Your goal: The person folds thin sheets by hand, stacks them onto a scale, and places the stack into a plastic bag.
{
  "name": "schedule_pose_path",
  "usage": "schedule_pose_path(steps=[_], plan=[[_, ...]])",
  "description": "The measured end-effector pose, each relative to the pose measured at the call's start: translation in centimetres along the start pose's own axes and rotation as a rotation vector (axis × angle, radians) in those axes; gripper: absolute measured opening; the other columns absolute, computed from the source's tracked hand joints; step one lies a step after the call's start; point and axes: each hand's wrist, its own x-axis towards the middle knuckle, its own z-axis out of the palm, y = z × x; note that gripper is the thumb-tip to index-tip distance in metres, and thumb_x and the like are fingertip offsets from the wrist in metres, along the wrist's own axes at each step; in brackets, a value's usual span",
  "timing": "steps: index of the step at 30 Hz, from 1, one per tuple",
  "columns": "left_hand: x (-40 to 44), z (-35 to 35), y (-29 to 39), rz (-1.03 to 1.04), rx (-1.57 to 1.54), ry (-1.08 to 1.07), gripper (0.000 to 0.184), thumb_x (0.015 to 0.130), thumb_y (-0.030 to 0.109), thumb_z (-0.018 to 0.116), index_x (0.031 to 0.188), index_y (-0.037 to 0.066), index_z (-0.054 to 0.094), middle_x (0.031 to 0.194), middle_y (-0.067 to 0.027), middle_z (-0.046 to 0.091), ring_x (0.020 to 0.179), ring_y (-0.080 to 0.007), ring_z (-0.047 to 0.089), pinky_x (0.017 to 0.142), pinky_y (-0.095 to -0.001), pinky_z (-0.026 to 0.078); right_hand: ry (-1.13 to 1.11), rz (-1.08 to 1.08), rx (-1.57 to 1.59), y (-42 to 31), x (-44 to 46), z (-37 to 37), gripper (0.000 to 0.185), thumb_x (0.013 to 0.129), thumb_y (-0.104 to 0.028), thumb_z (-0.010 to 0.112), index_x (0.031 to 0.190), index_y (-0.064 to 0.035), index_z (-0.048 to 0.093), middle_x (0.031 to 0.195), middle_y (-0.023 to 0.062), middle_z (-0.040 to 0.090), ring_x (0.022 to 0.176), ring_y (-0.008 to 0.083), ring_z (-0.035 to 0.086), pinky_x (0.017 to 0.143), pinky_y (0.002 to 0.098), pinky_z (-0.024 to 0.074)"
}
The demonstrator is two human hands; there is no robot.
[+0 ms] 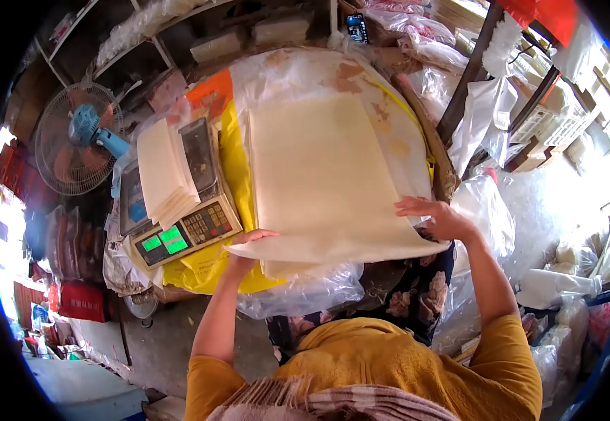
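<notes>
A large pale cream sheet [319,168] lies on the covered table, its near edge lifted and bowed toward me. My left hand [250,247] is closed on the sheet's near left corner, fingers on top. My right hand [435,216] is over the near right part, its fingers apart and stretched toward the sheet; the palm side is hidden. Left of the sheet, a stack of folded cream sheets [164,172] rests on a digital scale [210,223] with green lit displays.
A yellow plastic sheet [229,161] runs between scale and sheet. A fan [80,137] stands at the left. Clear plastic [305,291] hangs off the table's front edge. A phone [356,28] is at the back. Plastic bags [487,210] hang at the right.
</notes>
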Motion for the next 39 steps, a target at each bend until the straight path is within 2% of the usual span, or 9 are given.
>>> schedule_pose_path(steps=[3,4,6,9,16,22,29,35,39], plan=[[0.8,0.2,-0.2,-0.135,-0.056,0.184,0.017,0.085,-0.001,0.053,0.098,-0.002,0.066,0.089,-0.0068,0.069,0.081,-0.0124,0.065,0.074,-0.0258,0.051,-0.058,-0.022,0.056,0.8,0.5,1.1,0.032,0.081,-0.013,0.062,0.112,-0.0095,0.066,0.128,0.0076,0.057,0.131,0.0267,0.041,0.112,0.0456,0.0239],[1.3,0.3,0.1,-0.17,-0.086,0.262,0.018,0.085,-0.002,0.053,0.098,-0.002,0.065,0.089,-0.0064,0.069,0.081,-0.0123,0.065,0.074,-0.0258,0.051,0.052,-0.109,0.028,1.6,1.3,1.7,0.031,0.081,-0.017,0.064,0.111,-0.0071,0.064,0.111,0.0104,0.065,0.111,0.0251,0.057,0.099,0.0399,0.0392],[2.5,-0.3,-0.5,-0.227,-0.032,0.25,0.025,0.079,-0.003,0.063,0.103,-0.002,0.061,0.084,-0.0051,0.068,0.078,-0.0128,0.065,0.071,-0.0272,0.052,0.196,0.517,0.074,0.4,3.2,1.9,0.029,0.08,-0.01,0.061,0.109,-0.0049,0.061,0.096,0.0113,0.068,0.095,0.0274,0.064,0.083,0.0404,0.0476],[4.4,1.2,-0.6,-0.336,0.063,0.459,0.049,0.074,0.002,0.069,0.12,0.001,0.052,0.108,-0.014,0.061,0.099,-0.024,0.061,0.082,-0.035,0.049,0.456,0.538,0.12,2.9,6.1,3.5,0.028,0.08,-0.014,0.062,0.105,-0.002,0.06,0.084,0.0154,0.066,0.081,0.0318,0.064,0.069,0.041,0.0476],[5.7,5.5,0.7,-0.008,0.885,0.13,0.07,0.081,0.039,0.064,0.139,0.01,0.038,0.145,-0.0213,0.028,0.135,-0.0373,0.026,0.108,-0.0512,0.023,0.581,0.582,-0.094,4.9,8.7,5.6,0.038,0.076,-0.018,0.062,0.11,-0.0012,0.057,0.086,0.0239,0.063,0.085,0.0398,0.061,0.077,0.0438,0.0476],[4.4,6.9,-0.3,-0.073,1.006,0.015,0.081,0.082,0.063,0.051,0.142,0.011,0.035,0.149,-0.0208,0.022,0.138,-0.0384,0.016,0.112,-0.0523,0.008,0.623,0.375,-0.5,0.4,9.3,6.2,0.054,0.083,-0.02,0.06,0.133,-0.0068,0.042,0.133,0.0191,0.045,0.121,0.0369,0.045,0.096,0.0443,0.0421],[4.2,6.2,-0.5,0.076,1.051,0.051,0.064,0.082,0.042,0.059,0.133,0.007,0.043,0.14,-0.0204,0.036,0.131,-0.0367,0.031,0.107,-0.0494,0.022,0.354,0.18,-0.691,4.5,9.3,11.4,0.047,0.094,-0.024,0.046,0.137,-0.0094,0.037,0.145,0.0163,0.03,0.136,0.0403,0.022,0.112,0.0515,0.0147],[3.2,2.3,-0.2,0.374,1.088,0.2,0.012,0.079,0.008,0.054,0.09,0.007,0.058,0.087,-0.0059,0.063,0.087,-0.0222,0.063,0.084,-0.038,0.043,0.229,0.236,-0.605,1.2,10.2,11.1,0.047,0.094,-0.026,0.047,0.136,-0.008,0.038,0.144,0.0204,0.03,0.134,0.0411,0.024,0.109,0.0539,0.0212],[3.4,1.4,4.9,0.451,1.014,0.139,0.021,0.075,0.003,0.058,0.096,0.006,0.058,0.091,-0.0078,0.063,0.091,-0.0245,0.062,0.085,-0.0376,0.043,0.182,-0.04,-0.504,-7.0,12.3,11.4,0.045,0.088,-0.016,0.052,0.131,-0.0057,0.043,0.134,0.0209,0.044,0.125,0.0369,0.041,0.102,0.0549,0.0318]])
